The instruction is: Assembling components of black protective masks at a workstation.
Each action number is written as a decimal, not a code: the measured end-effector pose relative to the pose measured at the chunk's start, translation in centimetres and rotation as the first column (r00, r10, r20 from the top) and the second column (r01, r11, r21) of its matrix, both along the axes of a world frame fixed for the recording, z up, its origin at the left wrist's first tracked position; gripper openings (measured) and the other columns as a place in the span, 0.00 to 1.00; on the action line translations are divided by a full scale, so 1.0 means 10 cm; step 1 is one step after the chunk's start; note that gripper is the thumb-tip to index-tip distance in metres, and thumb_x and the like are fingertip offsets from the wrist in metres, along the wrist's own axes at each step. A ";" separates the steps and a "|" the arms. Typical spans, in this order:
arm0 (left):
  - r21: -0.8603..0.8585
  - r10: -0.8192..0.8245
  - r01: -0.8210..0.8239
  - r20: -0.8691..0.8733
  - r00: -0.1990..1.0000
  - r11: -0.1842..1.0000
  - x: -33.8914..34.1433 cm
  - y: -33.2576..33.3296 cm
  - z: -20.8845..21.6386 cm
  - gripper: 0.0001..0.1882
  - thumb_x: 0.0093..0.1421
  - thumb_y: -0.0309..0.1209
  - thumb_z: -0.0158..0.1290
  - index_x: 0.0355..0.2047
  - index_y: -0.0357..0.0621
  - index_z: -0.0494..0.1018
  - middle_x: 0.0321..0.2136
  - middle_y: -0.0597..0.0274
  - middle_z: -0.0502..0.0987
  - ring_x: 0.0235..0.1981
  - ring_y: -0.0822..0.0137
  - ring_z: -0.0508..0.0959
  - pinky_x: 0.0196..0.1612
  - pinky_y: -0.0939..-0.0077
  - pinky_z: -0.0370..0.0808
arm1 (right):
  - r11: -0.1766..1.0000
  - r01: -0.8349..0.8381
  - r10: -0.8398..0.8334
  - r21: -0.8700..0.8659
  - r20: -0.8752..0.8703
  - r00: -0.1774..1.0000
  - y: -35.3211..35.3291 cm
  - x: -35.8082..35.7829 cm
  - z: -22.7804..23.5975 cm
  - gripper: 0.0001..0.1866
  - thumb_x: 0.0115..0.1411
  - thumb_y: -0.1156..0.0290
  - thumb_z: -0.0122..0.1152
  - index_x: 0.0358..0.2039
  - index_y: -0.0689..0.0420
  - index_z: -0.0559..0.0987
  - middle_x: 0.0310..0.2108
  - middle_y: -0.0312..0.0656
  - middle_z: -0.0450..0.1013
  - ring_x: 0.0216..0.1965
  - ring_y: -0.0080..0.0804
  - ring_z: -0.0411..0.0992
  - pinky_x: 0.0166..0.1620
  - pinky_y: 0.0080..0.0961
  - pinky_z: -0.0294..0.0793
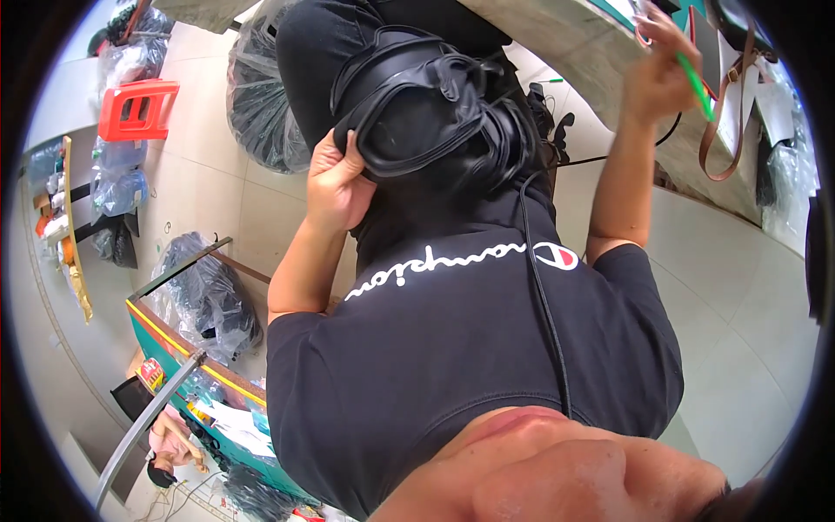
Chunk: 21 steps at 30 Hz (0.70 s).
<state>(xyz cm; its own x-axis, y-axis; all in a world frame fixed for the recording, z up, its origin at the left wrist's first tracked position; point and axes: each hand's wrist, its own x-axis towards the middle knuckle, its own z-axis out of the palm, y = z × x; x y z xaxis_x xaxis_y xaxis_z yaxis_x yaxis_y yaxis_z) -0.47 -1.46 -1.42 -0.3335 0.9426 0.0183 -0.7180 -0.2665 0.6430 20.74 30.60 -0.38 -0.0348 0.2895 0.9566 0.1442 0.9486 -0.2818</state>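
Note:
A soft black leather-like piece (417,117), folded and with rounded, piped edges like a bag, rests across my lap. My left hand (339,178) is closed on its near left edge, with the thumb on top. My right hand (661,78) is raised beside the worktable at the upper right, apart from the black piece. Its fingers are closed round a slim green stick-like tool (696,87), whose end sticks out below the hand. The tool's other end is blurred, and I cannot make out its kind.
The worktable (600,52) runs along the upper right, with a brown strap (726,139) hanging over its edge. A black cord (531,235) runs down my shirt. Plastic-wrapped bundles (261,96) and a red stool (139,110) stand left. Another person (170,439) sits at the lower left.

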 end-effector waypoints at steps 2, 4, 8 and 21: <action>-0.030 0.019 -0.018 0.039 0.999 0.999 -0.12 -0.16 -0.16 0.15 0.65 0.24 0.44 0.51 0.35 0.68 0.50 0.51 0.74 0.51 0.62 0.75 0.56 0.66 0.70 | 0.979 0.201 -0.202 -0.047 -0.019 0.979 0.23 0.29 0.08 0.05 0.62 0.80 0.52 0.34 0.68 0.75 0.27 0.49 0.78 0.29 0.37 0.79 0.35 0.32 0.80; -0.048 0.042 -0.036 0.142 0.989 0.998 -0.18 -0.23 -0.23 0.15 0.63 0.22 0.44 0.50 0.35 0.68 0.49 0.51 0.74 0.50 0.61 0.75 0.55 0.64 0.72 | 0.944 0.311 -0.320 -0.111 -0.075 0.944 0.35 0.48 0.20 0.08 0.62 0.79 0.52 0.28 0.68 0.76 0.26 0.49 0.78 0.26 0.35 0.79 0.32 0.29 0.80; -0.149 0.120 -0.099 0.143 0.982 0.984 -0.23 -0.30 -0.42 0.19 0.59 0.17 0.40 0.52 0.36 0.67 0.50 0.51 0.73 0.51 0.59 0.74 0.55 0.64 0.72 | 0.865 0.468 -0.488 -0.182 -0.082 0.869 0.55 0.95 0.35 0.11 0.61 0.78 0.53 0.24 0.67 0.79 0.23 0.48 0.78 0.23 0.33 0.78 0.28 0.24 0.78; -0.189 0.060 -0.061 -0.008 0.998 0.980 -0.03 -0.08 -0.11 0.17 0.67 0.33 0.44 0.53 0.35 0.66 0.51 0.54 0.73 0.52 0.63 0.74 0.58 0.65 0.67 | 0.619 0.035 0.511 -0.785 0.436 0.741 -0.50 0.37 0.26 0.08 0.61 0.69 0.60 0.33 0.62 0.80 0.27 0.33 0.73 0.28 0.16 0.69 0.30 0.13 0.67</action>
<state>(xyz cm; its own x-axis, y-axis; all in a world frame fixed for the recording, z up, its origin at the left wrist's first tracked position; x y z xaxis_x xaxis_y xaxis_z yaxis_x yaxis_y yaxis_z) -0.73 -2.31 -2.54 -0.3901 0.9072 -0.1576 -0.7029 -0.1828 0.6874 24.43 25.63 2.17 -0.6568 0.7325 0.1790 0.3292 0.4921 -0.8059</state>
